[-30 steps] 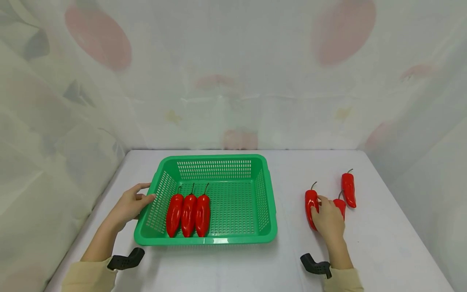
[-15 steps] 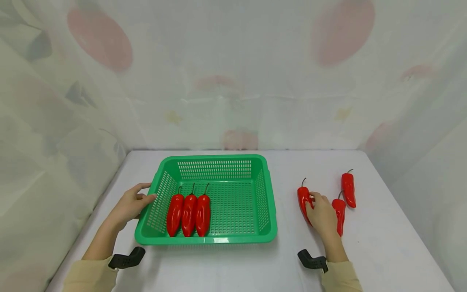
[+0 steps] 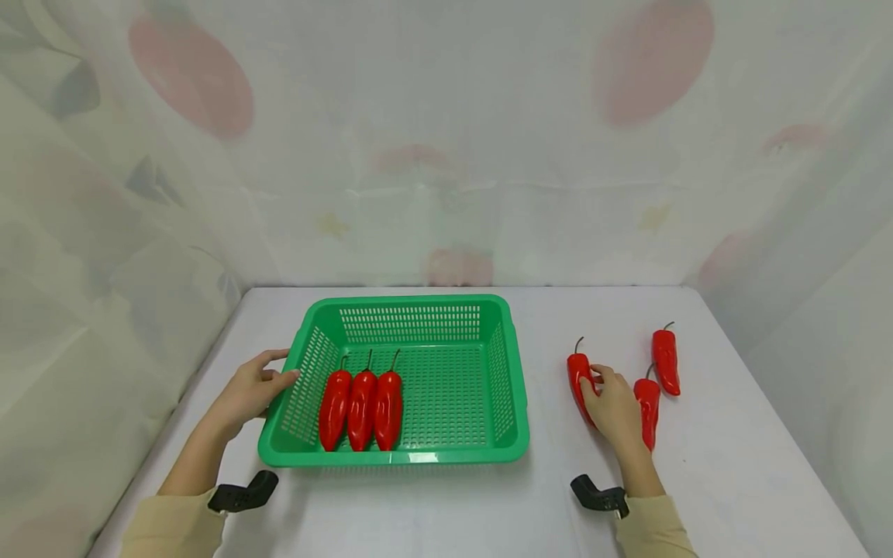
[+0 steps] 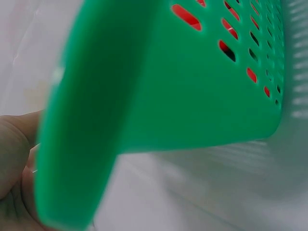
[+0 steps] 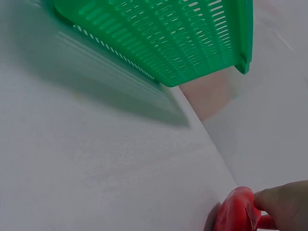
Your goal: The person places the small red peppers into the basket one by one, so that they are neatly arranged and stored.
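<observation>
White-covered desk [image 3: 460,511], head view. Hands well apart. Left hand [image 3: 244,394] at nine o'clock on a rectangular green plastic basket [image 3: 453,456] with slotted walls; thumb over the rim, gripping it. Inside, toward nine o'clock, three glossy red, tapering peppers with thin stems [image 3: 361,411] lie side by side, stems toward twelve. Right hand [image 3: 617,411], out past the basket's three o'clock, pinches a matching loose pepper [image 3: 578,380] between thumb and fingers, stem near one o'clock; cannot tell whether it is lifted clear. Just beyond that hand, at three o'clock, a second loose pepper [image 3: 648,407]; at its one o'clock, a third loose pepper [image 3: 666,362].
</observation>
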A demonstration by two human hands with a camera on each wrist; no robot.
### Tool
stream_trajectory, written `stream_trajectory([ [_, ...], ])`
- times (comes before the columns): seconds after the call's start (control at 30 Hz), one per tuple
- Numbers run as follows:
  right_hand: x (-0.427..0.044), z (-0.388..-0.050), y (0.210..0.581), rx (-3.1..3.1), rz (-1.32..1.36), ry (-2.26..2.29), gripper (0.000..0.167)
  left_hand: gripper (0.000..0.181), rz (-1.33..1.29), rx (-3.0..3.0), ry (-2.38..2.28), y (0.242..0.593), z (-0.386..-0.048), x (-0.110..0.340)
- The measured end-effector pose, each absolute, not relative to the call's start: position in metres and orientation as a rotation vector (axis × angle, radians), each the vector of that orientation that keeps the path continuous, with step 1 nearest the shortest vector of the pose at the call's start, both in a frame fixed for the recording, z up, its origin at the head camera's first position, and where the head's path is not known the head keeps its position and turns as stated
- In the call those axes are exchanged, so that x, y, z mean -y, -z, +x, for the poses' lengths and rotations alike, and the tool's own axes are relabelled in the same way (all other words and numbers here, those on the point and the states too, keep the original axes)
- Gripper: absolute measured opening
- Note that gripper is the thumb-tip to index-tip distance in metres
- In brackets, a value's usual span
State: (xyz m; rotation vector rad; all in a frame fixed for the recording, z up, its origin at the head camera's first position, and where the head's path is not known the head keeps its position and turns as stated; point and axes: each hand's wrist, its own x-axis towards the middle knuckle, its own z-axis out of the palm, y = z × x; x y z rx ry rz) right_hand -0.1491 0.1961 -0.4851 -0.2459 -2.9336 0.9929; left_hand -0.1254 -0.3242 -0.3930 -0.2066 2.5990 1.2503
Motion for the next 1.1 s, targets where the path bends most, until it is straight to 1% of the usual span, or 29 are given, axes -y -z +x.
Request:
stream_trajectory([
  [0.23,-0.1949,-0.1519,0.4858,2.973,-0.266,-1.026,0.061,0.067,-0.207,-2.598,-1.256,0.3922,-0.1246,0.3236],
  [0.4,-0.1925,-0.1527,0.4858,3.008,-0.276,-0.997,0.066,0.067,-0.205,-2.598,-1.257,0.3918,-0.1243,0.3233],
  [0.67,-0.1918,-0.1541,0.4882,3.012,-0.259,-0.958,0.067,0.068,-0.202,-2.6,-1.262,0.3918,-0.1238,0.3236],
  [1.1,-0.1916,-0.1543,0.4872,2.976,-0.267,-1.015,0.066,0.067,-0.199,-2.584,-1.292,0.3894,-0.1229,0.3229],
])
